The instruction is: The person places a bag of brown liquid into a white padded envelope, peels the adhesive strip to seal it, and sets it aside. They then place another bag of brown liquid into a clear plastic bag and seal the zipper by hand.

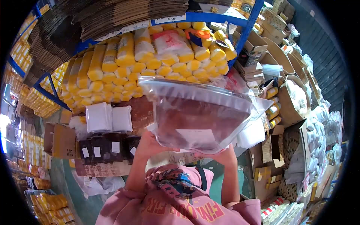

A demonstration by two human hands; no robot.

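Note:
In front of my chest I hold up a large clear plastic bag [202, 108] with something flat and dark brown inside. A white label [195, 135] shows on its lower part. My left hand [153, 145] grips the bag's lower left corner, and my right hand [221, 153] grips its lower right edge. The bag hides some fingers of both hands. To the left, dark packages with white labels [103, 149] lie in a row on the worn table [99, 168]. Behind them are white packages [108, 118].
Yellow-and-white wrapped rolls [123, 56] are stacked behind the table, under a blue shelf frame [245, 37] bearing flattened cardboard [127, 15]. An open carton [62, 140] stands at the table's left. More cartons [294, 99] and plastic-wrapped goods crowd the right.

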